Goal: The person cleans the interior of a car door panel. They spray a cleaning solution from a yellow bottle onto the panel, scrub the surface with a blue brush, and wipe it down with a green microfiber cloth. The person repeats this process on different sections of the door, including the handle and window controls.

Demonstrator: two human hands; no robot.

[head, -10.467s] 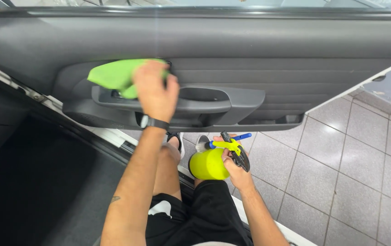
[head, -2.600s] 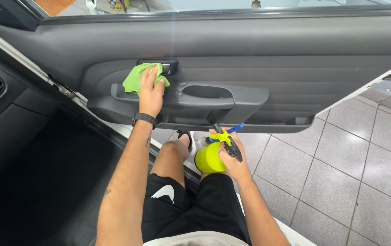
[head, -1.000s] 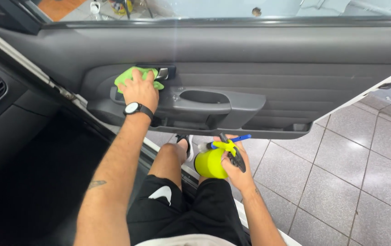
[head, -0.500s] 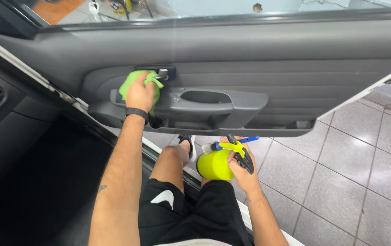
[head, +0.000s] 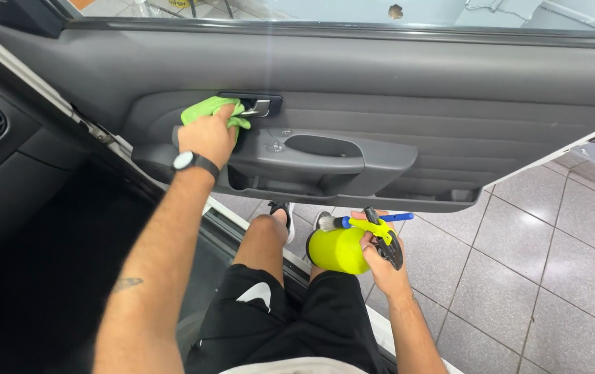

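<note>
My left hand (head: 206,137) is clamped on a green cloth (head: 209,109), pressing it vs. the grey door panel (head: 450,97), just beside the chrome door handle (head: 259,107). My right hand (head: 385,260) is closed around a yellow spray bottle (head: 338,249) w/ a blue-handled brush (head: 363,220), held low over the tiled floor (head: 540,277), near my knee.

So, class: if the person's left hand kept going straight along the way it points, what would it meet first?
The left hand holds a green cloth against the grey car door panel, pointing up and slightly right. Going on, it would probably meet the chrome inner door handle in its recess first; depth is unclear.
</note>
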